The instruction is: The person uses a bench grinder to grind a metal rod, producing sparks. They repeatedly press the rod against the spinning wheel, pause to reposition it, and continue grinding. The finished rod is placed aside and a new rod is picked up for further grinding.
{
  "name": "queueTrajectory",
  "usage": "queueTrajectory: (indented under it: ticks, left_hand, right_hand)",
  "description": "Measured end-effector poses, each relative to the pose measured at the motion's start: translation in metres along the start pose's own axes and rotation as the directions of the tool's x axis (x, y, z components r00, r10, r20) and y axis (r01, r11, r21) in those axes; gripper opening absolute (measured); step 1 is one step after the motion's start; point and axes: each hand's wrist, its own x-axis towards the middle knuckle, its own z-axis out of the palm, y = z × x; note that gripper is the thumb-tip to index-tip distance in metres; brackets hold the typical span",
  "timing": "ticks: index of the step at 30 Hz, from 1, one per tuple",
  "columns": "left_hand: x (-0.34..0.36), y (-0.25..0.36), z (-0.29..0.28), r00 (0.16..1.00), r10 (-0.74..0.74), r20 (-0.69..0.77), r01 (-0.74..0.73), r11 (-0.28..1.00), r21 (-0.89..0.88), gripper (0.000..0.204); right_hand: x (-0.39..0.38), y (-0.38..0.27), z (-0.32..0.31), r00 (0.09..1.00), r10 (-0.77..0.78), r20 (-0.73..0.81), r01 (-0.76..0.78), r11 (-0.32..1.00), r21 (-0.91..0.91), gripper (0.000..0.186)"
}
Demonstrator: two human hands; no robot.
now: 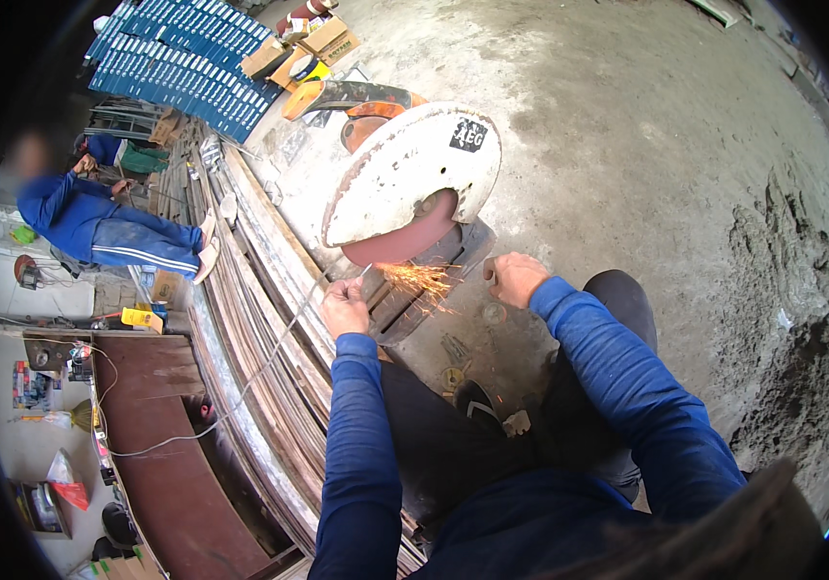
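A chop saw with a scratched white disc guard (413,164) and an orange-and-black handle stands in front of me. Its reddish cutting disc (414,232) shows below the guard, and orange sparks (419,278) spray from its lower edge. My left hand (345,307) is closed in a pinch on a thin metal rod (366,272), whose tip reaches the disc beside the sparks. To the right of the saw's grey base (472,249), my right hand (516,277) has curled fingers. What it holds, if anything, is hidden.
Long metal bars (265,372) lie stacked along my left. A grey cable (265,367) loops past them to a brown table (149,425). A person in blue (57,198) stands farther left. Blue stacked boxes (187,58) and open cartons (328,41) sit beyond; rubble (791,309) lies right.
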Motion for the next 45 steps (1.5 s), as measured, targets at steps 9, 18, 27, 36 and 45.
queueTrajectory:
  ticks: [9,18,27,36,45]
  left_hand:
    - [0.001,0.006,-0.003,0.997,0.07,-0.042,-0.068,0.996,0.051,0.013]
    - [0.008,-0.007,0.006,0.972,0.201,-0.121,-0.2,0.98,0.015,0.013]
    - [0.005,-0.005,-0.001,0.998,0.063,0.002,-0.062,0.992,-0.11,0.016]
    - [-0.067,0.032,-0.056,0.771,-0.106,0.628,0.627,0.299,-0.719,0.023]
    - [-0.099,0.036,0.021,0.696,-0.225,0.681,0.664,0.562,-0.493,0.021]
  right_hand:
    - [0.001,0.001,0.001,0.999,0.021,0.027,-0.021,1.0,0.002,0.034]
    - [0.001,0.002,0.003,1.0,0.023,0.02,-0.023,1.0,-0.007,0.032]
    - [-0.002,0.0,0.001,1.0,0.023,0.016,-0.023,1.0,-0.003,0.031]
    - [-0.007,-0.002,-0.005,0.999,0.023,0.025,-0.024,0.999,0.025,0.032]
    - [-0.018,-0.001,-0.011,0.996,-0.007,-0.092,0.009,1.0,0.023,0.03]
